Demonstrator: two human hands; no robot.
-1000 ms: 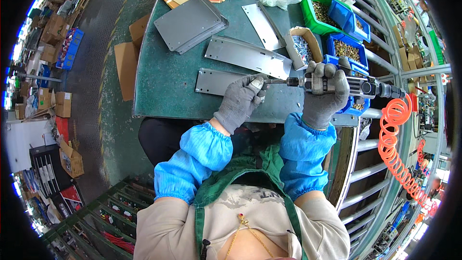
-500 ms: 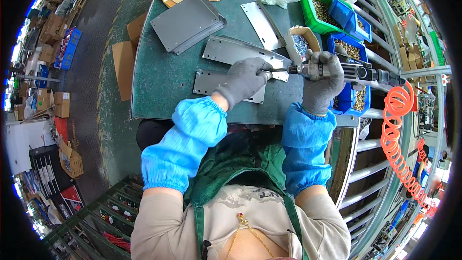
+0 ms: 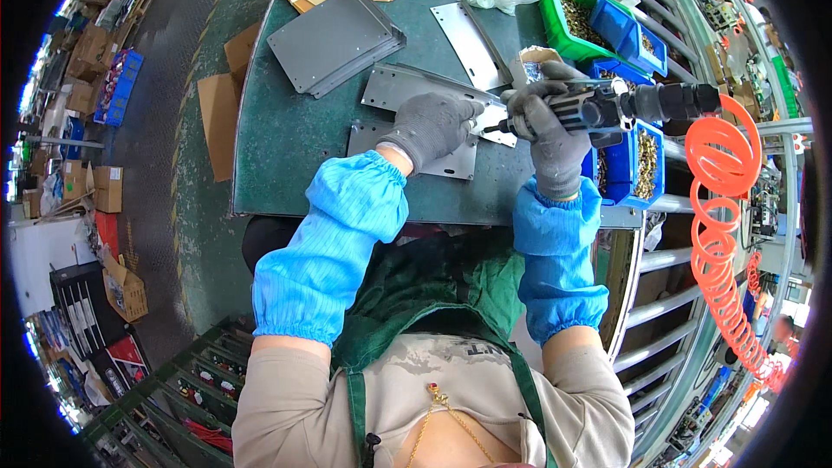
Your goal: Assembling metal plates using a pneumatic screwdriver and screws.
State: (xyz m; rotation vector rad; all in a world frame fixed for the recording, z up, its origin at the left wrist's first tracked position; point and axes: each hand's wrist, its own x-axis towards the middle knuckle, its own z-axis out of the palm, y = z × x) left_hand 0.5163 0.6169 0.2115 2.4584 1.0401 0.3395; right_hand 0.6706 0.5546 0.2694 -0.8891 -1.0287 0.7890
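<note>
While the right hand (image 3: 555, 146) holds the air driver (image 3: 598, 111) sideways, its tip (image 3: 491, 129) sits just right of the left hand (image 3: 431, 127). Can't tell if that grip's holding anything.

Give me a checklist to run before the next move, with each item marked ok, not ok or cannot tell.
1. Left hand and right hand gloved: ok.
2. Power driver gripped in the right hand: ok.
3. Left fingers well clear of the driver's bit: not ok, they are close beside its tip.
4. Fastener on the bit: cannot tell, too small to make out.
5. Coiled orange hose clear of the left hand: ok, it hangs off to the right.
</note>
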